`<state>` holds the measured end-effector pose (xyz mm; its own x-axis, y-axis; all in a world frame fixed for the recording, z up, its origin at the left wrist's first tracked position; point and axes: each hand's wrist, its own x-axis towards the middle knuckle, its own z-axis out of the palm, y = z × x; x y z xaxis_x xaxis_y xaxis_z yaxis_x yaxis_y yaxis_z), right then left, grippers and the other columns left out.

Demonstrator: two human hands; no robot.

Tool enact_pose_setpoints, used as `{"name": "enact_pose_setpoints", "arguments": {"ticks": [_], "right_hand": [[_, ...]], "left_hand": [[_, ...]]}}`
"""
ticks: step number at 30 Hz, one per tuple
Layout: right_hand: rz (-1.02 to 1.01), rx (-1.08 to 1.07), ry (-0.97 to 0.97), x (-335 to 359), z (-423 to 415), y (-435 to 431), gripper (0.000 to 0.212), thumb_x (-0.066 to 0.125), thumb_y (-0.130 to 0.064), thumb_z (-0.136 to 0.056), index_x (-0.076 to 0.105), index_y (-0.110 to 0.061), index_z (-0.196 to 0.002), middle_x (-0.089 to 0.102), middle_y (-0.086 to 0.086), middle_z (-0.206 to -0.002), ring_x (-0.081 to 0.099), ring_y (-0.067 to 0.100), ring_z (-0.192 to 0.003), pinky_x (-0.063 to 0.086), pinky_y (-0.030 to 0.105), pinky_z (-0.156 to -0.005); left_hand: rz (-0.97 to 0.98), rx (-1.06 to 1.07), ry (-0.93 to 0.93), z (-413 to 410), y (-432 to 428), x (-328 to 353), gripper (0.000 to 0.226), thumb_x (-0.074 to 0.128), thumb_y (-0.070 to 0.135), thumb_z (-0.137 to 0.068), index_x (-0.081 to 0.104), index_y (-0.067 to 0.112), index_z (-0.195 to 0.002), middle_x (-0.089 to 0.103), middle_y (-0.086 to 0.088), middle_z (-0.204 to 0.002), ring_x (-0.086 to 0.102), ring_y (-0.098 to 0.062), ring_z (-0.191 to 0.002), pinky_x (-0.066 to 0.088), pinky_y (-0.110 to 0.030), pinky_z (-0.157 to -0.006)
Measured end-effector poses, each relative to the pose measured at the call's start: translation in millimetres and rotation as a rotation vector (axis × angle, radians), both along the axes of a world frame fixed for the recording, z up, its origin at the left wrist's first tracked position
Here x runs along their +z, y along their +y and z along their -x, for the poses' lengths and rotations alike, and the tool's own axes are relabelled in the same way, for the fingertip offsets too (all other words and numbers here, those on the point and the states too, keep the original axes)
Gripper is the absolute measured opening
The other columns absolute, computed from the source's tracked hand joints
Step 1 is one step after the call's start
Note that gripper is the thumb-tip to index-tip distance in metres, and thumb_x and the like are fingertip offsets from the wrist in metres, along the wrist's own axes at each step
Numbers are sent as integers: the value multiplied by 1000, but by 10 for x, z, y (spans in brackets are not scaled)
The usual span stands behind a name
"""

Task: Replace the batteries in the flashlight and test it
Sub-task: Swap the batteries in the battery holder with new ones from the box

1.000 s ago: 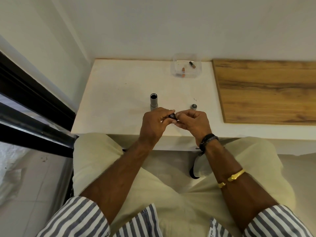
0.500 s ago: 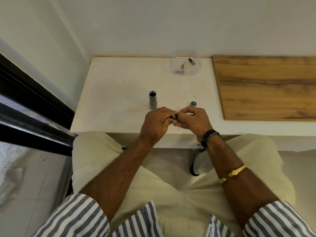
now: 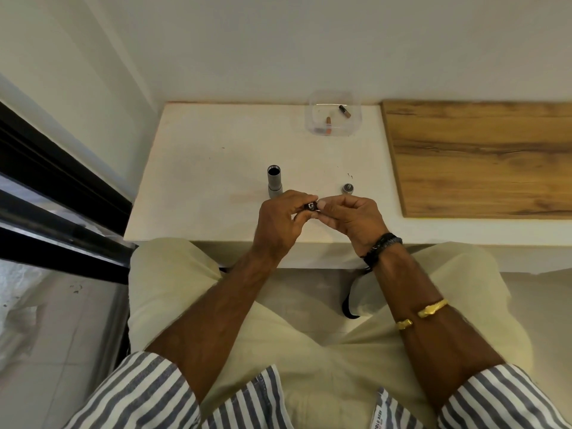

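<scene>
The grey flashlight body (image 3: 274, 182) stands upright on the white table (image 3: 201, 168), its open dark end facing up. Its small round end cap (image 3: 348, 188) sits on the table to the right. Just in front of both, my left hand (image 3: 281, 221) and my right hand (image 3: 353, 216) meet fingertip to fingertip around a small black battery holder (image 3: 310, 206). Only the holder's end shows between the fingers. My left hand wraps it; my right thumb and fingers pinch at its right end.
A clear plastic box (image 3: 333, 118) at the table's back edge holds two batteries (image 3: 328, 122). A wooden board (image 3: 483, 156) covers the right part of the surface. A dark window frame (image 3: 62, 193) runs along the left. My knees are under the table's front edge.
Both hands stayed together on the battery holder. The fingers shifted slightly and the right hand's fingers lifted a little. Nothing on the table moved.
</scene>
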<state>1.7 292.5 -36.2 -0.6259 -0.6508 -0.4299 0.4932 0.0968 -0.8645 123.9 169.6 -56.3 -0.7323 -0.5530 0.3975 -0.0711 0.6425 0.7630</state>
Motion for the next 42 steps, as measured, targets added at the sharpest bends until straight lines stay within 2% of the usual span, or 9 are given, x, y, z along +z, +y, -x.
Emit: {"name": "enact_pose_setpoints", "arguments": {"ticks": [7, 9, 12, 16, 22, 26, 33, 39, 42], "right_hand": [[7, -105, -56, 1, 162, 72, 11, 71, 13, -84, 71, 4, -91, 73, 26, -110, 76, 35, -98, 63, 32, -83], [-11, -194, 3, -14, 263, 91, 16, 73, 13, -81, 71, -1, -87, 74, 24, -109, 76, 35, -97, 62, 38, -87], [-126, -343, 180, -80, 428, 117, 19, 77, 10, -76, 74, -8, -81, 76, 17, -86, 77, 32, -88, 64, 42, -83], [-312, -467, 337, -263, 573, 107, 16, 80, -2, -76, 74, -17, -77, 72, 8, -74, 76, 30, -76, 65, 48, -77], [-547, -437, 612, -458, 652, 17, 12, 81, -15, -79, 78, -23, -87, 72, -9, -76, 69, 8, -74, 63, 36, -82], [-601, -352, 707, -491, 652, -21, 12, 79, -17, -83, 79, -20, -95, 76, -4, -88, 70, 12, -83, 60, 30, -80], [-635, -271, 781, -492, 629, -29, 13, 79, -22, -83, 78, -25, -96, 77, -7, -94, 66, 8, -80, 41, 13, -60], [-571, -310, 724, -415, 589, -6, 19, 81, -21, -84, 76, -17, -102, 72, -6, -93, 64, 10, -80, 56, 27, -76], [-482, -330, 647, -276, 469, -19, 8, 76, -17, -85, 77, -18, -93, 72, -6, -84, 65, 9, -76, 59, 30, -73]], "left_hand": [[-345, 162, 30, 81, -9, -35, 25, 70, 12, -91, 71, 9, -116, 74, -5, -106, 72, -12, -95, 59, -25, -82], [-726, 120, 53, 120, 5, -44, 24, 62, 7, -96, 68, 6, -119, 70, -12, -109, 72, -23, -99, 61, -35, -83], [-1282, 25, 91, 130, 32, -33, 24, 51, 1, -100, 65, 2, -120, 68, -18, -108, 70, -34, -105, 59, -46, -88], [-1575, -39, 116, 124, 34, -2, 30, 41, -1, -103, 62, 2, -124, 65, -19, -119, 68, -35, -109, 60, -41, -85], [-1548, -170, 67, 96, 36, 58, 35, 50, 7, -101, 56, 10, -135, 66, -7, -128, 66, -21, -110, 56, -36, -90], [-1568, -329, 81, 75, 13, 106, 41, 45, 1, -101, 45, 3, -143, 56, -15, -142, 62, -26, -122, 53, -39, -98], [-1537, -340, 94, 58, -3, 63, 38, 43, -2, -101, 50, 0, -138, 64, -12, -116, 65, -22, -112, 53, -35, -97], [-1502, -315, 116, 50, -7, 47, 35, 47, -3, -100, 56, 0, -133, 68, -12, -117, 66, -26, -112, 54, -35, -95], [-1428, -210, 111, 51, -12, 34, 34, 52, -5, -97, 58, -2, -130, 68, -15, -117, 67, -31, -112, 56, -40, -94]]}}
